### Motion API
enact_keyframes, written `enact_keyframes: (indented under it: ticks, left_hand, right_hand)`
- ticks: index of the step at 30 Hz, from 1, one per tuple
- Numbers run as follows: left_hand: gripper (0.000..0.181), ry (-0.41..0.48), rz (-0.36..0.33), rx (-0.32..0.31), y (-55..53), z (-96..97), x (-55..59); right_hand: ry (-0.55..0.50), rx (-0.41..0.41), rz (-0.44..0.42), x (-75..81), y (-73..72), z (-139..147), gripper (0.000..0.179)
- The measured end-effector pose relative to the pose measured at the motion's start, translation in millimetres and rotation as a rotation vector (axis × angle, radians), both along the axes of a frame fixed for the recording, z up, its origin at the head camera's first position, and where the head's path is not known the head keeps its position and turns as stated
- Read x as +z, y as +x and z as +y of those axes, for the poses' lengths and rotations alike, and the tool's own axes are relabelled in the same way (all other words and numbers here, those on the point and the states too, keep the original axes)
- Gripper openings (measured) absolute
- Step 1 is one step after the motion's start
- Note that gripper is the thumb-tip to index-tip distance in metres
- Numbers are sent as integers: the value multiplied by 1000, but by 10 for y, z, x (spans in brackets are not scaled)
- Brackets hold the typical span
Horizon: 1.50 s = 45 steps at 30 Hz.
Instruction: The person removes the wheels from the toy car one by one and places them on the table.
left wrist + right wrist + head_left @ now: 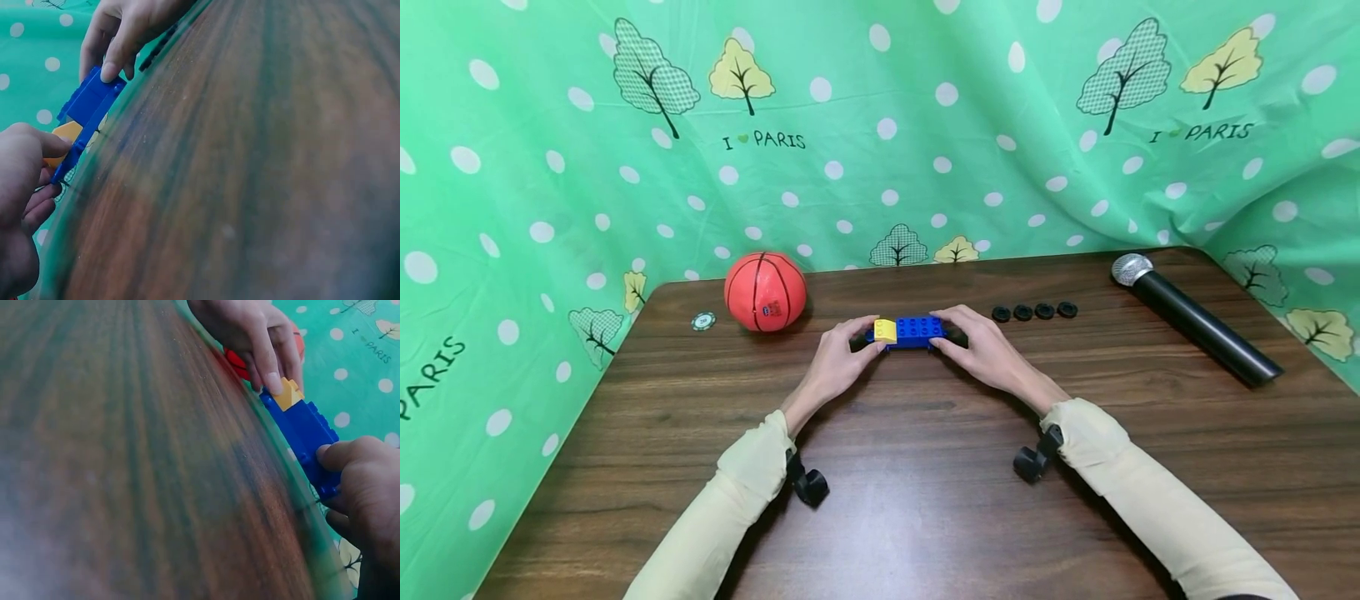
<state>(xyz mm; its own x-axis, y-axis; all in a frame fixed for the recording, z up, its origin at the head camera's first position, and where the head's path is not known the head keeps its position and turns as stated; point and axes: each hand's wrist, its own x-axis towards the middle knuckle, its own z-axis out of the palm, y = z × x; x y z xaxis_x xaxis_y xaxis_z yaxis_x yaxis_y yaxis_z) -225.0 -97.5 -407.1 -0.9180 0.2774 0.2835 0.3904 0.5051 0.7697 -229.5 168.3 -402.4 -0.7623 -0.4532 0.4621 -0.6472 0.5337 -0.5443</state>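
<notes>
Between the two hands is a toy brick car body (917,342), made of a long blue base with small pegs along its side. On its left end sits a yellow brick (884,331), curved on top, and beside that a blue studded brick (919,326). The left hand (837,360) pinches the yellow-brick end between thumb and fingers. At the opposite end, the right hand (991,354) grips the blue brick and base, its thumb (334,455) pressed on the side in the right wrist view. The fingers partly hide both ends.
Several black toy wheels (1044,312) lie in a row right of the hands. A black microphone (1202,325) lies at the far right. A red ball (765,292) and a poker chip (703,321) are at the back left. A green curtain (880,167) hangs behind the table (917,467).
</notes>
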Motion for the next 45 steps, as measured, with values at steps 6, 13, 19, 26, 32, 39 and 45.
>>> enact_keyframes:
  ticks: [6, 13, 19, 26, 32, 39, 45]
  left_hand:
    - [46, -23, -16, 16, -30, 12, -5]
    - [47, -35, -15, 22, -51, 23, -6]
    - [46, -52, -15, 16, -76, 36, -15]
    - [46, -69, -17, 11, -87, 40, -22]
    - [48, -88, -34, 9, -91, 31, -19]
    - [51, -93, -60, 11, -86, 18, -16]
    - [54, -83, -60, 10, -83, -2, -27]
  right_hand:
    - [23, -15, -18, 0, -36, -23, 42]
    - [39, -32, -42, -4, -59, -35, 42]
    - [51, -39, -74, -8, -79, -29, 43]
    - [58, -42, -82, -12, -80, -31, 44]
    - [61, -47, -102, -12, -83, -49, 45]
    - [83, -64, -135, -25, -100, -54, 49]
    - [85, -77, -151, -21, -92, -49, 51]
